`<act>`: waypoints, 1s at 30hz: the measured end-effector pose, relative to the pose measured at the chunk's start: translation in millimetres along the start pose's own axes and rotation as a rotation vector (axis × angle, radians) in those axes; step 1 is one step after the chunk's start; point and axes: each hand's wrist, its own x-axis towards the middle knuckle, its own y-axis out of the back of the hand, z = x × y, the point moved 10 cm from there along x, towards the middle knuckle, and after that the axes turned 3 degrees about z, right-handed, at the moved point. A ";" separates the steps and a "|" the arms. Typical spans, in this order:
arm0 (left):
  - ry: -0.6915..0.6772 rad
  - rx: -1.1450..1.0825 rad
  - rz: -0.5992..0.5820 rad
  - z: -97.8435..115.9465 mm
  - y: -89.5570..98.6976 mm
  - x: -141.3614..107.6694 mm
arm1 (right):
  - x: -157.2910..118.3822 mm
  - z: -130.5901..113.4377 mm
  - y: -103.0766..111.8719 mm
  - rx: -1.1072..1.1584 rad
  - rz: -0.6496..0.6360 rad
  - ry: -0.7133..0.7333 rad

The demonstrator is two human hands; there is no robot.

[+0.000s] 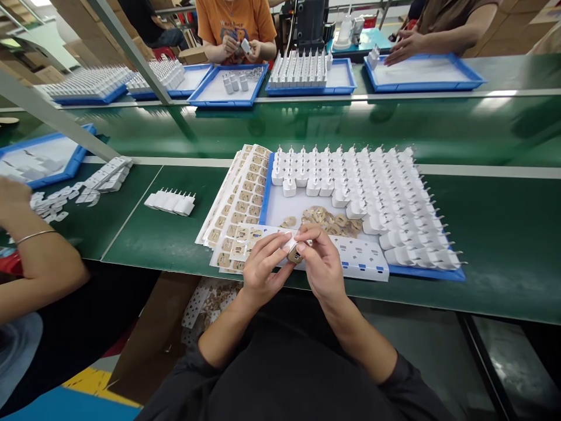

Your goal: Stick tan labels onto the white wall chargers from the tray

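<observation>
Close in front of me, my left hand [266, 266] and my right hand [325, 270] pinch a small white plug adapter [294, 252] between their fingertips. A tan-brown sticker covers the side of it that faces me, and part of the adapter is hidden by my fingers. Beneath my hands lies a partly used sticker sheet [362, 257], reaching over the front of a blue-rimmed tray [265, 202]. Rows of white plug adapters [372, 181] with pins upward fill much of that tray. Loose brown sticker pieces [331, 221] are heaped in its near left part.
Stacked sticker sheets [232, 204] lie left of the tray, and a short row of adapters [170, 202] farther left. A co-worker's arm [39, 257] is at the left edge. Across the green conveyor [197, 134] stand more trays. Below is an open carton [151, 333].
</observation>
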 end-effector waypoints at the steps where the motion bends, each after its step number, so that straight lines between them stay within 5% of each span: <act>1: -0.005 -0.001 0.004 -0.6 0.6 -0.9 | 0.1 0.5 -0.6 0.008 -0.009 -0.004; 10: 0.153 -0.159 -0.061 -18.2 0.4 -3.4 | 9.5 -5.8 -3.2 -0.098 -0.227 -0.052; 14: 0.200 -0.209 -0.077 -21.2 -2.6 -6.6 | 14.7 -30.4 -4.7 -0.329 -0.245 0.155; 19: 0.489 -0.244 -0.082 -48.8 -7.4 -23.3 | 1.8 -53.1 -4.1 -0.435 -0.269 0.458; 22: 0.553 -0.232 -0.069 -56.9 -4.5 -27.4 | 12.3 -43.6 26.9 -0.321 -0.125 0.375; 25: 0.543 -0.226 -0.044 -57.6 0.5 -24.6 | 32.4 -25.6 61.4 -0.527 0.058 0.259; 30: 0.507 -0.190 -0.045 -53.8 2.0 -18.8 | 40.8 -22.9 57.3 -0.863 0.040 0.332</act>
